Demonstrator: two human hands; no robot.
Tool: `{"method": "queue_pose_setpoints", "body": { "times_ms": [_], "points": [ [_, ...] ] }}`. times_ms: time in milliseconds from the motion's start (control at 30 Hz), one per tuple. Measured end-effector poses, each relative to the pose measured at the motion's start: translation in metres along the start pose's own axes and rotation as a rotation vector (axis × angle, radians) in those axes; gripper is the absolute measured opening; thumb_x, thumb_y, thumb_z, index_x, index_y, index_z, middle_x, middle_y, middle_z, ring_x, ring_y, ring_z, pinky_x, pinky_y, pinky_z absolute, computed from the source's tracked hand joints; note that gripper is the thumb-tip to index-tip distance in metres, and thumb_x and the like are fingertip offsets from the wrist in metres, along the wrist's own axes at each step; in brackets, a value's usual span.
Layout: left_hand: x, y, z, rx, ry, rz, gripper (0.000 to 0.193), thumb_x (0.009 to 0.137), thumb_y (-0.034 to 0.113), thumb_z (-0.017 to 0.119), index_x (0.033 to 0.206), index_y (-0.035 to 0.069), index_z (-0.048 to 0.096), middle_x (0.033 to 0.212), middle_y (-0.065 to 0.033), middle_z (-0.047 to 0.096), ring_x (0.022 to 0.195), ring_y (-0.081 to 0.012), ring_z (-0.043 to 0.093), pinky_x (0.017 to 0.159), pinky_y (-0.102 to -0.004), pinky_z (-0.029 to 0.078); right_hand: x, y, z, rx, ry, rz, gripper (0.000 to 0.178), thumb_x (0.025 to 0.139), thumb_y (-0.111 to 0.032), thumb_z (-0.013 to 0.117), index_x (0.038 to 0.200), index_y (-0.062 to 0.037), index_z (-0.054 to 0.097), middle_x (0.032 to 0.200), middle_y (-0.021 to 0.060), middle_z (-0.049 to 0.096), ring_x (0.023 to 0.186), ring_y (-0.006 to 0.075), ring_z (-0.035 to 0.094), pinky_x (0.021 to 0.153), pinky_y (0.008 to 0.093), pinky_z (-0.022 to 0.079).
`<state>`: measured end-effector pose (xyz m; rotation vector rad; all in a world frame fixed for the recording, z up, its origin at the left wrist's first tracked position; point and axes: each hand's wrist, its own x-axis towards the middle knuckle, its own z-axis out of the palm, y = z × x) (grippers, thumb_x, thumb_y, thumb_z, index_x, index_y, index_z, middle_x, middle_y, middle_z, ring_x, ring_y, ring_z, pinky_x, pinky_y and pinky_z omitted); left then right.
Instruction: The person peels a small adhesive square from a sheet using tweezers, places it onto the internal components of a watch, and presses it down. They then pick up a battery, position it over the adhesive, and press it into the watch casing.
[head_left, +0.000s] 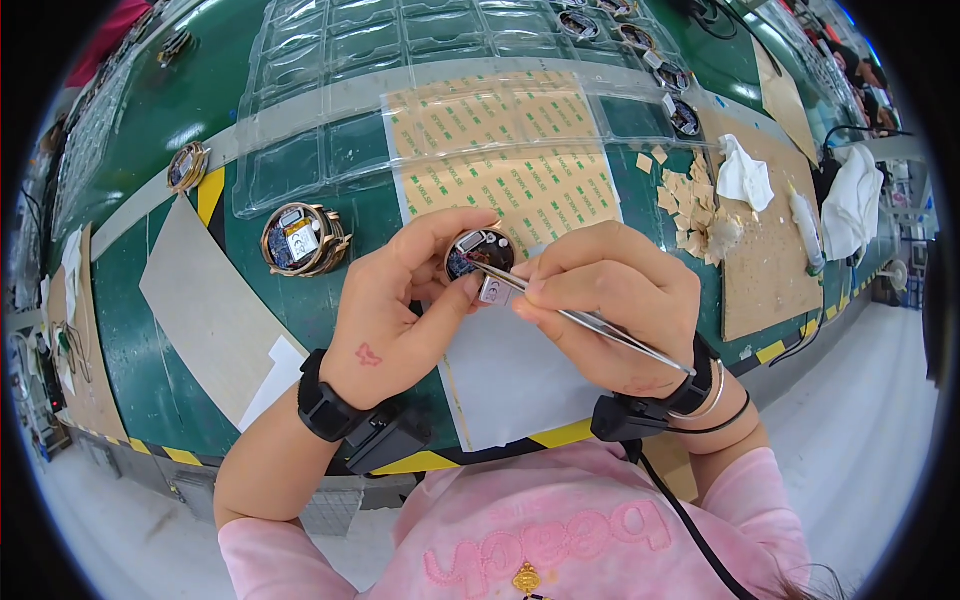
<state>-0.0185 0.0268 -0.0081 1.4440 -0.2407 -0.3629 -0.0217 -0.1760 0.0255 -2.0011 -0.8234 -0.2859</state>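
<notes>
Between its thumb and fingers, my left hand point(395, 310) grips a round watch case point(483, 246) with its inner electronics exposed. A small silver battery point(495, 290) hangs out at the lower edge of the case, beside my left thumb. Pinched in my right hand point(620, 300) is a pair of metal tweezers point(620, 338), whose tips reach inside the case. Whether the tips grip a part in there is too small to tell. Under both hands lie a white sheet point(515, 380) and a tan printed adhesive sheet point(500, 150).
A stack of open watch cases point(303, 242) stands left of my hands. Clear plastic trays point(340, 80) span the back, holding several cases at the right. Tan paper scraps point(688, 200) and a crumpled white cloth point(743, 172) lie by a brown board point(765, 270). A grey board point(215, 305) is at left.
</notes>
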Motion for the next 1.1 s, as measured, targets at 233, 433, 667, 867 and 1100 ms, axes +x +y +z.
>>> {"method": "queue_pose_setpoints", "body": {
  "times_ms": [233, 433, 667, 867, 1100],
  "points": [
    [-0.001, -0.001, -0.002, 0.028, -0.029, 0.031, 0.044, 0.086, -0.009, 0.048, 0.129, 0.001, 0.049, 0.105, -0.0082, 0.063, 0.091, -0.0084, 0.061, 0.077, -0.0230, 0.051, 0.000, 0.003, 0.003, 0.014, -0.033, -0.044, 0.024, 0.066, 0.005, 0.078, 0.083, -0.0027, 0.063, 0.087, 0.0107, 0.064, 0.078, 0.0223, 0.067, 0.066, 0.0285, 0.055],
    [-0.001, 0.001, -0.005, -0.011, -0.041, 0.024, 0.040, 0.090, -0.005, 0.044, 0.129, 0.001, 0.051, 0.108, -0.0083, 0.063, 0.096, -0.0094, 0.059, 0.083, -0.0239, 0.047, -0.002, 0.005, 0.005, -0.023, -0.041, -0.091, 0.023, 0.065, 0.005, 0.078, 0.081, -0.0031, 0.064, 0.086, 0.0099, 0.064, 0.075, 0.0223, 0.067, 0.064, 0.0280, 0.055],
    [-0.001, 0.001, -0.006, 0.131, -0.027, 0.046, 0.037, 0.092, -0.004, 0.041, 0.126, 0.001, 0.054, 0.110, -0.0078, 0.062, 0.100, -0.0110, 0.057, 0.087, -0.0244, 0.045, -0.002, 0.006, 0.003, -0.049, -0.079, -0.129, 0.022, 0.065, 0.003, 0.077, 0.081, -0.0046, 0.064, 0.085, 0.0096, 0.063, 0.074, 0.0215, 0.067, 0.061, 0.0277, 0.053],
    [-0.001, -0.002, -0.004, 0.031, -0.010, 0.036, 0.038, 0.092, -0.005, 0.041, 0.128, 0.001, 0.052, 0.110, -0.0074, 0.062, 0.099, -0.0112, 0.057, 0.087, -0.0243, 0.045, 0.002, -0.004, -0.004, 0.144, 0.063, -0.011, 0.012, 0.076, 0.004, 0.059, 0.083, -0.0048, 0.063, 0.077, 0.0096, 0.060, 0.077, 0.0235, 0.065, 0.063, 0.0296, 0.050],
    [-0.001, -0.001, -0.004, -0.048, -0.051, 0.003, 0.041, 0.093, -0.004, 0.042, 0.134, 0.002, 0.047, 0.112, -0.0073, 0.061, 0.102, -0.0116, 0.057, 0.088, -0.0244, 0.045, -0.003, 0.003, -0.012, -0.001, -0.214, 0.259, 0.017, 0.083, -0.007, 0.052, 0.099, -0.0057, 0.058, 0.083, 0.0095, 0.059, 0.086, 0.0256, 0.063, 0.070, 0.0323, 0.048]
  ]
}}
